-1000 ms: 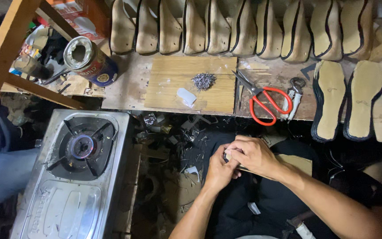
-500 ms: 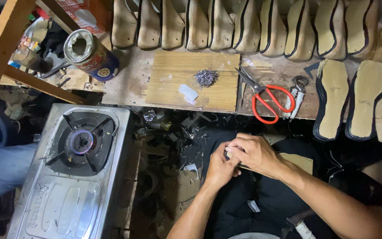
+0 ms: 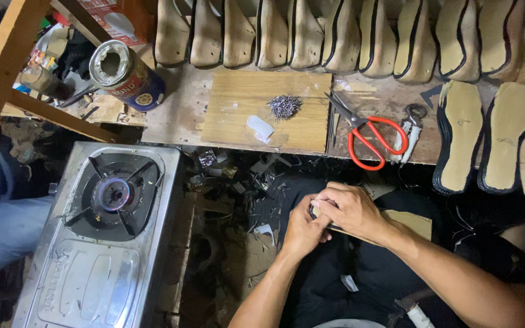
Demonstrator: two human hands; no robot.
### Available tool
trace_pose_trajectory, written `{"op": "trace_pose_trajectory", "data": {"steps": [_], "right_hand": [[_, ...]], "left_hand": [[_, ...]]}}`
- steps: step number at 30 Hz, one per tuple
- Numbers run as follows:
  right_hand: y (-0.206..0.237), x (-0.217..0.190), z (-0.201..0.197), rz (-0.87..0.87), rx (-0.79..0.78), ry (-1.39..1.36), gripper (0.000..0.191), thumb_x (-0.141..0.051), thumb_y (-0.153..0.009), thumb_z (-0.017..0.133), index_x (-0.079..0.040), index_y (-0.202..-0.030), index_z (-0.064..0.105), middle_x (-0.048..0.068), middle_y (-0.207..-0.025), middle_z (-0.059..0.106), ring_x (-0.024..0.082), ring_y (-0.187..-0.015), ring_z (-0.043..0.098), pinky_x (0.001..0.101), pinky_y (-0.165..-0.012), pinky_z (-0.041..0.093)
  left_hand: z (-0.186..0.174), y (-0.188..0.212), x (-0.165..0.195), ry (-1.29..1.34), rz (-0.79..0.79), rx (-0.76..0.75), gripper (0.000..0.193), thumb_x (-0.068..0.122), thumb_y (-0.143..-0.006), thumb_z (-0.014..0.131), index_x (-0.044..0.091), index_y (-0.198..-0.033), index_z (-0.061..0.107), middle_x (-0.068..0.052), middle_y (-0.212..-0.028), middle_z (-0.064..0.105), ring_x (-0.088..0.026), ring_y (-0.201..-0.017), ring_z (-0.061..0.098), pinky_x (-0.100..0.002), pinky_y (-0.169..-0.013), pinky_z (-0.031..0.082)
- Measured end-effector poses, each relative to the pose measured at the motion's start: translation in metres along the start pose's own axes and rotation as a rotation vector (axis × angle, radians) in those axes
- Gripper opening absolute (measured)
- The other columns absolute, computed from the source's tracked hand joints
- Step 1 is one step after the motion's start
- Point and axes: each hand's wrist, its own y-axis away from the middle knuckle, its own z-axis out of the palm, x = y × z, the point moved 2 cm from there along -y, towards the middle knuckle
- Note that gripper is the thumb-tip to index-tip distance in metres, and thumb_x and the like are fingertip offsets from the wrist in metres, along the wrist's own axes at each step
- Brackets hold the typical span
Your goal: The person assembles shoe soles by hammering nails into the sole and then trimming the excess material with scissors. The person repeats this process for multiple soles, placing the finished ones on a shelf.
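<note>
Our right hand (image 3: 355, 209) is curled closed over the top of a small dark piece with a pale edge (image 3: 316, 211), and our left hand (image 3: 302, 229) closes on the same piece from below, the thumb pressing against it. The two hands touch each other, so most of the piece is hidden and we cannot tell what it is exactly. We hold it low over our lap, in front of the wooden surface (image 3: 183, 115) and not on it. Under the right wrist lies a flat brown sheet (image 3: 411, 223), partly covered by the arm.

On the surface, well apart from the hands, there is a lighter wooden board (image 3: 238, 115). A small heap of metal nails (image 3: 285, 106) sits on this board, and just beside the heap lies a small white piece (image 3: 260, 128). To the right of the board lie scissors with red handles (image 3: 369, 136), and next to them a metal tool with a pale grip (image 3: 411, 126). Further right, two insoles with dark edges (image 3: 484, 136) lie flat side by side. Along the back of the surface stands a row of shoe lasts with soles (image 3: 335, 36), close together.

At the left end of the surface, a metal can (image 3: 123, 74) lies on its side with the open mouth toward us. Below it, on the left of our lap, stands a steel gas stove (image 3: 101, 237) with a small flame at the burner. Dark scraps (image 3: 244, 182) cover the floor between the stove and our hands.
</note>
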Motion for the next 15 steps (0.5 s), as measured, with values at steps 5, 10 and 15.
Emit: {"op": "trace_pose_trajectory", "data": {"steps": [5,10,15], "right_hand": [[-0.001,-0.004,-0.004,-0.241,0.018,0.153,0.016,-0.018,-0.089,0.068,-0.003,-0.085,0.066,0.012,-0.076,0.061,0.032,-0.067,0.064,0.0438,-0.057,0.050],[-0.003,-0.002,0.004,-0.275,-0.018,0.233,0.016,-0.017,-0.088,0.068,-0.003,-0.081,0.063,0.012,-0.076,0.061,0.033,-0.069,0.065,0.0451,-0.058,0.050],[-0.002,-0.003,0.015,-0.197,0.012,0.219,0.014,-0.017,-0.088,0.067,-0.004,-0.082,0.063,0.012,-0.076,0.062,0.034,-0.070,0.065,0.0453,-0.061,0.051]], "left_hand": [[0.000,0.001,0.001,-0.003,0.014,0.008,0.033,0.013,-0.093,0.069,0.000,-0.122,0.059,-0.007,-0.073,0.067,-0.012,-0.052,0.065,-0.027,-0.045,0.052],[0.001,0.002,0.001,-0.008,0.106,0.052,0.038,-0.003,-0.083,0.067,-0.001,-0.121,0.061,-0.008,-0.077,0.068,-0.013,-0.052,0.065,-0.028,-0.045,0.052],[0.003,0.003,-0.003,-0.043,0.050,0.087,0.038,-0.007,-0.083,0.057,-0.001,-0.120,0.062,-0.009,-0.075,0.069,-0.014,-0.051,0.066,-0.028,-0.045,0.053]]}}
